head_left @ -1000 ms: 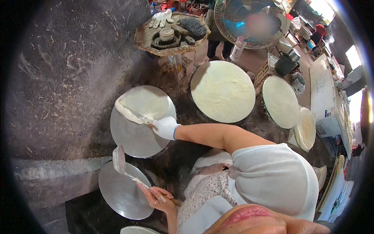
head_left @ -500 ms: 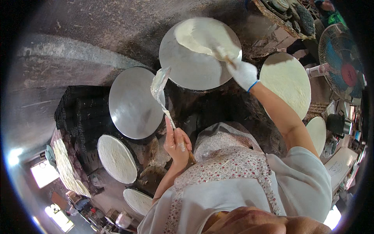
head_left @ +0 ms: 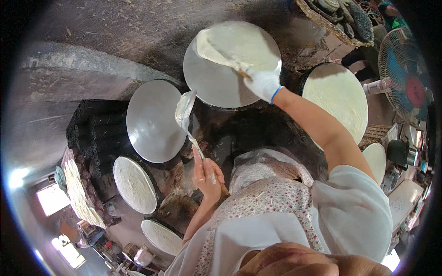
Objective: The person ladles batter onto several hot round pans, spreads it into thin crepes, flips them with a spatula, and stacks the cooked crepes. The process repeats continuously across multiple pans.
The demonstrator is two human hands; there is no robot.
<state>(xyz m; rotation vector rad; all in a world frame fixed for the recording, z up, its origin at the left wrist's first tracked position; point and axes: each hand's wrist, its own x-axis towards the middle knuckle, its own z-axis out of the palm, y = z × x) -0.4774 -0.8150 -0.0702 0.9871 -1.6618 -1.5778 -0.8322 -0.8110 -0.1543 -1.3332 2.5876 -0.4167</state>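
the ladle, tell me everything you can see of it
The ladle has an elongated bowl smeared with a pale, wet-looking coating. Its slim handle, also smeared, runs into the left hand, whose fingers grip it; the lower end looks brown, perhaps wooden. It slants, bowl uppermost in the picture, near a bare grey griddle; whether they touch is unclear.

Your gloved right hand [head_left: 263,85] grips at upper centre, arm [head_left: 329,122] outstretched. Your left hand [head_left: 210,178] curls just below centre.
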